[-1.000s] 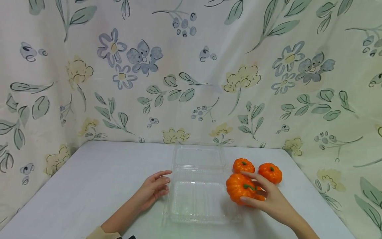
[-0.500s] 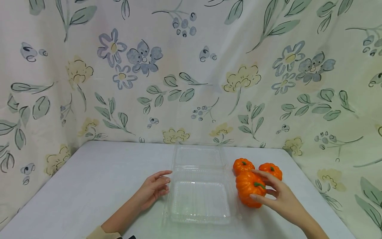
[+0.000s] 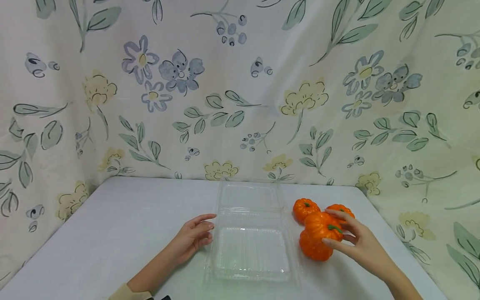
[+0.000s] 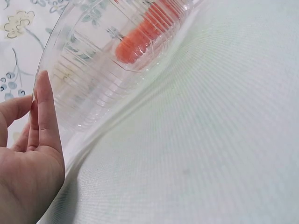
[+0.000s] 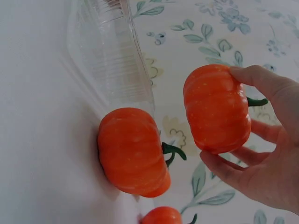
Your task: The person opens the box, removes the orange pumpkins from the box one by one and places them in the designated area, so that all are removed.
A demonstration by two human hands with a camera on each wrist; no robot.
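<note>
My right hand grips an orange toy pumpkin with a green stem, thumb and fingertips around its sides. This pumpkin hangs apart from the table in the right wrist view. Below it, partly hidden in the head view, another pumpkin rests on the table. Two more pumpkins stand farther back, one at the left and one partly covered by my fingers. My left hand lies at the left edge of a clear plastic clamshell box, its fairly straight fingers touching the rim.
The box's lid is folded back toward the far table edge. A white cloth covers the table. Behind it hangs a floral curtain, which also runs along both sides.
My right hand has carried the pumpkin rightward and slightly back, from the box's right edge to above the other pumpkin. The left hand and the box have stayed put.
</note>
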